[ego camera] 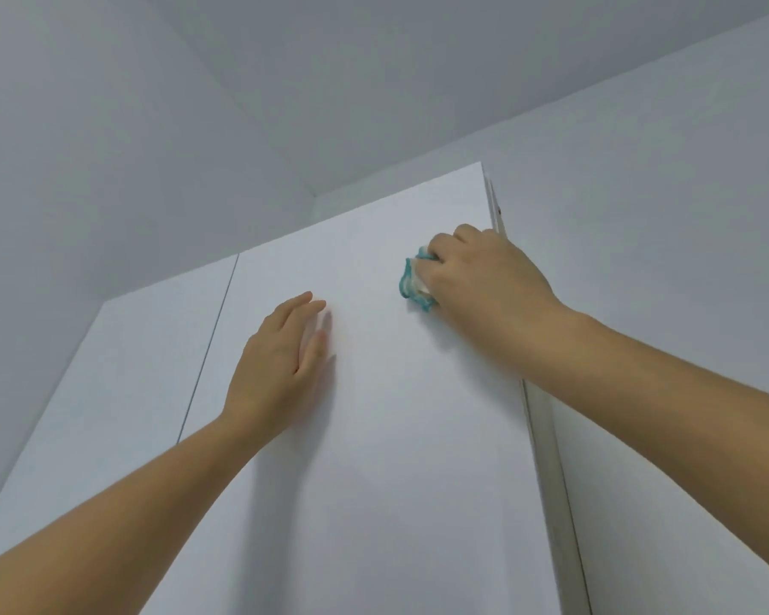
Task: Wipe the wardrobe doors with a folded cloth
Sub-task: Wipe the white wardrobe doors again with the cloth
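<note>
1. Cloth (pixel 414 284), white with teal edging and bunched rather than flat, is sitting against the upper right part of the wide door (pixel 374 459) that is filling the centre of the frame.
2. Right hand (pixel 485 277), reaching in from the right edge on a bare forearm, is gripping the cloth with curled fingers and pressing it to the door, just inside the door's right edge. Most of the cloth is hiding under the hand, with only its left side peeking out.
3. Left hand (pixel 280 361), rising from the lower left corner on a bare forearm, is lying flat on the same door, fingers straight and close together, thumb slightly apart, holding nothing. It is sitting left of and below the cloth, apart from it.
4. Narrow door (pixel 121 392) is standing at the left of the frame, with a thin dark seam running between the two white doors from top to bottom.
5. Pale strip (pixel 544 437) is running down beside the wide door's right edge, between the door and the wall (pixel 684 215). Whether it is part of the frame or of the door cannot be told.
6. Ceiling (pixel 285 82), grey-white, is taking up the upper half of the frame above the wardrobe's top edge.
</note>
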The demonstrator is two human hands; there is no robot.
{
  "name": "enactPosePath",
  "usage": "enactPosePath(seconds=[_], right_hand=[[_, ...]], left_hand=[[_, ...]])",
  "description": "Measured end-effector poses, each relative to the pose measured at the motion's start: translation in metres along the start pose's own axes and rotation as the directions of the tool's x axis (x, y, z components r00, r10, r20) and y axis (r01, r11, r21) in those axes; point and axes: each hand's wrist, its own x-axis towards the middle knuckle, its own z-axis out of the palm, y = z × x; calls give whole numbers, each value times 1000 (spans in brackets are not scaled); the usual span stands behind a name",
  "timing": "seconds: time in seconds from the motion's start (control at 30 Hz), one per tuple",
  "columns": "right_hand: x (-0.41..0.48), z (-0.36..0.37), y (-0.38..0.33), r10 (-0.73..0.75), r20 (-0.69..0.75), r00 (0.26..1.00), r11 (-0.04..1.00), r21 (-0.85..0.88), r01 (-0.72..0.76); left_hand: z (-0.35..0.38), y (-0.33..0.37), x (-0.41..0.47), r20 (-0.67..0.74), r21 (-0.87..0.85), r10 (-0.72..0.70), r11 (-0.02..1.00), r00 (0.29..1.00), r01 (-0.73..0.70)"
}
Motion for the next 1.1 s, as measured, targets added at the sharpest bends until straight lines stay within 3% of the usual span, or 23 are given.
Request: enactPosePath(seconds=[0.17,0.3,0.43,0.5,0.6,0.67,0.73,0.8,0.87,0.97,1.1], right_hand=[[-51,-15,-51,-146,-173,974,983,85,162],[-85,-30,-86,-265,-136,955,944,168,286],[-95,-34,-90,-509,-234,829,807,205,554],[-78,-30,-77,-569,-231,789,761,217,612],[-18,-14,-31,-412,-184,893,889,134,438],[23,-5,-1,-137,-177,975,983,95,155],[51,2,16,172,-97,980,981,112,-161],[67,15,15,324,-22,946,938,135,-318],[75,16,9,325,-4,946,934,158,-320],[68,9,-9,212,8,977,958,194,-210],[21,-9,-62,-96,10,995,955,284,89]], left_hand=[[-15,-26,-12,61,91,67,993,996,-72],[-17,-31,-19,99,141,80,986,992,-93],[-13,-25,-25,173,166,183,963,968,-212],[-8,-26,-30,199,188,222,947,955,-259],[-5,-33,-32,191,186,234,945,953,-269],[-2,-39,-36,184,183,242,944,953,-275],[0,-43,-38,173,171,256,943,951,-285],[1,-49,-38,164,160,272,941,948,-297],[-1,-53,-32,154,156,301,933,941,-324],[-3,-63,-28,121,143,296,939,947,-312],[0,-75,-27,92,125,289,946,953,-299]])
